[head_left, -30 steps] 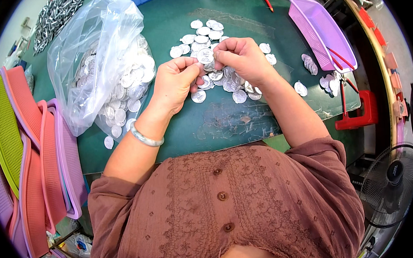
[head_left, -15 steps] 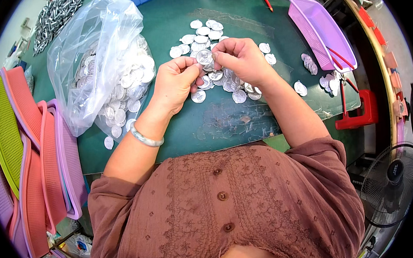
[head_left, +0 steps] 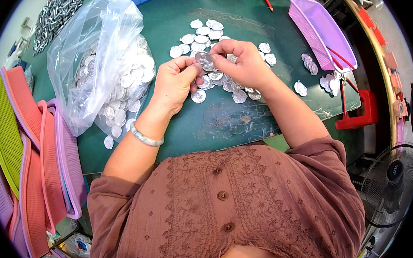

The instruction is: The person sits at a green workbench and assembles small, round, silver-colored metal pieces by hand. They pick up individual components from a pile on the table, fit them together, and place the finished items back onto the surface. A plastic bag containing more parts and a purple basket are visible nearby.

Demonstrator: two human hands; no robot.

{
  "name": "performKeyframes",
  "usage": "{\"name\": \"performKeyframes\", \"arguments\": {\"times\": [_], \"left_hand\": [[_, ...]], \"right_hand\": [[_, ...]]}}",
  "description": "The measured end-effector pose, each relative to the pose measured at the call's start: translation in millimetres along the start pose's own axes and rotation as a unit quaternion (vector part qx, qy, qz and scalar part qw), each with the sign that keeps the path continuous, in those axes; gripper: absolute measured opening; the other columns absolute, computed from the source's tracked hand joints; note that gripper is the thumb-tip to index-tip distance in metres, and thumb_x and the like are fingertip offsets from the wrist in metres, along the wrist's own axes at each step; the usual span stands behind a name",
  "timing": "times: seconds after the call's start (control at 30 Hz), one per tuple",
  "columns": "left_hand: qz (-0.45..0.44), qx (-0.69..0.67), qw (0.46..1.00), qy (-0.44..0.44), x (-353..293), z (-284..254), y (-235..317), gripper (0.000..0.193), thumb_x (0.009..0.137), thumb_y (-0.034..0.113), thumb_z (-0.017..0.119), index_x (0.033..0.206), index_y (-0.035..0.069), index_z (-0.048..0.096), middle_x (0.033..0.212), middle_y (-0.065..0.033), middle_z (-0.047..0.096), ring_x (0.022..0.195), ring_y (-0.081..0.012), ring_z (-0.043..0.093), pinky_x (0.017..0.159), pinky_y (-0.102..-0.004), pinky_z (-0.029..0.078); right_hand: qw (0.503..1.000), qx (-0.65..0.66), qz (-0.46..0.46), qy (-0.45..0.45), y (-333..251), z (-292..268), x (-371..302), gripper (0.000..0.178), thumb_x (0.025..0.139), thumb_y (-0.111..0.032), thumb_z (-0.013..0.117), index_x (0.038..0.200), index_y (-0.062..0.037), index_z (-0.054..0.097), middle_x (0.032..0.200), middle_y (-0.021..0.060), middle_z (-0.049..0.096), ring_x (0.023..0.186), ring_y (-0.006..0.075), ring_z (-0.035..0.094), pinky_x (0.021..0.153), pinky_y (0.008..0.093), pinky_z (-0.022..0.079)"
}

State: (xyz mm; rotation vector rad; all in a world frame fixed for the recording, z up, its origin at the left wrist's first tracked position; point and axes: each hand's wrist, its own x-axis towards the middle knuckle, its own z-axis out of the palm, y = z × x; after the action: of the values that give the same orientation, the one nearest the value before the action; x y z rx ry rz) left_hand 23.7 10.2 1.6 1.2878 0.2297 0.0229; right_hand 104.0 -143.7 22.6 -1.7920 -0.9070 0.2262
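Observation:
Between my two hands is a round silver medallion [head_left: 203, 58], held up over the table. My left hand [head_left: 179, 78] pinches its left side between thumb and fingers; a pale bangle [head_left: 146, 135] circles that wrist. The thumb and forefinger of my right hand [head_left: 242, 63] close on the medallion's right edge. Beneath and around both hands spreads a loose pile of similar silver medallions [head_left: 198, 96], partly covered by my fingers. To the left lies a clear plastic bag [head_left: 93, 55] with many more medallions [head_left: 134, 76] in it.
A purple basket [head_left: 321, 32] sits at the right, near small stacks of medallions [head_left: 309, 64] and red-handled pliers [head_left: 343, 94]. A red clamp [head_left: 368, 112] grips the table edge. Coloured baskets [head_left: 32, 139] stand stacked at left. A fan [head_left: 394, 179] is low on the right.
The medallion between my hands has tilted, its face now darker. My right hand has shifted slightly; the left has hardly moved.

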Motion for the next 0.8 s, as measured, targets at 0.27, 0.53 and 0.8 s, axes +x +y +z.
{"name": "performKeyframes", "arguments": {"times": [0.27,0.53,0.8], "left_hand": [[-0.004,-0.004,1.000,-0.008,0.7,-0.3,-0.3,0.006,0.080,0.007,0.055,0.078,0.002,0.056,0.069,-0.0035,0.057,0.055,-0.0071,0.050,0.046,-0.0178,0.037],[-0.011,-0.008,1.000,-0.007,0.7,-0.2,0.2,0.006,0.080,0.007,0.054,0.076,0.002,0.056,0.067,-0.0034,0.056,0.054,-0.0071,0.049,0.046,-0.0176,0.037],[-0.001,-0.011,1.000,-0.028,-0.6,0.7,2.4,0.007,0.079,0.007,0.054,0.078,0.001,0.057,0.063,-0.0031,0.055,0.051,-0.0067,0.046,0.045,-0.0176,0.035]], "right_hand": [[0.992,-0.060,-0.104,0.036,-0.3,2.8,0.0,0.009,0.069,-0.007,0.059,0.076,-0.0013,0.059,0.066,0.0069,0.057,0.063,0.0158,0.054,0.061,0.0279,0.043],[0.970,-0.142,-0.193,0.051,-1.3,4.0,1.1,0.004,0.065,-0.008,0.059,0.068,-0.0060,0.058,0.063,0.0052,0.057,0.062,0.0224,0.053,0.065,0.0320,0.041],[0.954,-0.186,-0.229,0.049,-3.7,4.8,1.0,0.005,0.065,-0.009,0.060,0.068,-0.0073,0.058,0.060,0.0041,0.054,0.061,0.0217,0.052,0.066,0.0329,0.039]]}}
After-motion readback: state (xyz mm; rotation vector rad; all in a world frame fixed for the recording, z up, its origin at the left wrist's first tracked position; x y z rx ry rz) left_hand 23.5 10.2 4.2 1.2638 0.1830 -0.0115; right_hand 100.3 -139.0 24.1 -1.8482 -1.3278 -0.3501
